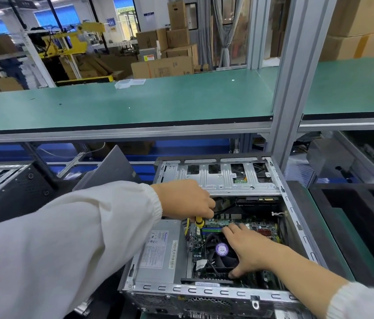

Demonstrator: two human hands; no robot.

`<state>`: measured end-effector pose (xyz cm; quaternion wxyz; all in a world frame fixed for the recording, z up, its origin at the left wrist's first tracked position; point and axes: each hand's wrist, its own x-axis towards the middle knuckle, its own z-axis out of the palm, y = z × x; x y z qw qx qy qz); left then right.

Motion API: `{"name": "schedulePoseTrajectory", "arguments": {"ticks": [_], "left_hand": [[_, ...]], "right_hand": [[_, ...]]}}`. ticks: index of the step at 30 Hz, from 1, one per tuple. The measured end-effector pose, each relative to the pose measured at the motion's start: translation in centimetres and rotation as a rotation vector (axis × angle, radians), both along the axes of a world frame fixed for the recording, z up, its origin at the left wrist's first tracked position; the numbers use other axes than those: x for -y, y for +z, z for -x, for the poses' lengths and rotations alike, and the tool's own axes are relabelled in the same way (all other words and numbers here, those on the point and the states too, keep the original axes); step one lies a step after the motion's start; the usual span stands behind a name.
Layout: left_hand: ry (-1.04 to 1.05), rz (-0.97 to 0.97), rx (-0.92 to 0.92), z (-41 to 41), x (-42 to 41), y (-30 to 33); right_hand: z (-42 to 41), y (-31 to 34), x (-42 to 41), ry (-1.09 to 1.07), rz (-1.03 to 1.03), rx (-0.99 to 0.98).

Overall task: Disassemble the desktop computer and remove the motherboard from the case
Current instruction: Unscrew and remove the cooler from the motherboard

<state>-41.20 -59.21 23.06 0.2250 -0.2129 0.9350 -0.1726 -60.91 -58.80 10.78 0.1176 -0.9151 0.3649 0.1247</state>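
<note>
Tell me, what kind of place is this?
Probably a factory or warehouse work line: a long green workbench on aluminium framing, stacked cardboard boxes behind, and an opened computer case being worked on by hand.

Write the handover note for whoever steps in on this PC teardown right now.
Left hand: grips a yellow-handled screwdriver, tip down at the motherboard.
Right hand: open, resting over the CPU fan, thumb near the board's near edge.
Case: lying open on the bench, side panel off.
Still inside: power supply, drive cage, fan, motherboard with cables attached.
Left: finish screws, unplug cables, lift the board out.
</note>
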Motion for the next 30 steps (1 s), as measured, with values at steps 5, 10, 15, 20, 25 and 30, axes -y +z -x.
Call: {"name": "schedulePoseTrajectory", "arguments": {"ticks": [5,10,15,20,25,30], "left_hand": [[-0.02,0.041,0.025,0.6,-0.1,-0.3],[0.1,0.043,0.131,0.2,-0.3,-0.2],[0.366,-0.042,0.133,1.0,-0.2,0.0],[0.578,-0.126,0.14,0.8,0.5,0.2],[0.372,-0.006,0.135,0.4,0.4,-0.3],[0.01,0.019,0.034,-1.1,-0.4,-1.0]], "right_hand": [[-1.6,-0.6,-0.4,0.099,0.098,0.035],[-2.0,-0.8,-0.1,0.081,0.104,0.049],[-2.1,-0.6,-0.2,0.087,0.117,0.032],[-2.1,-0.5,-0.3,0.078,0.086,0.03],[-1.9,-1.1,-0.1,0.057,0.049,0.054],[-1.4,-1.4,0.1,0.069,0.015,0.08]]}}
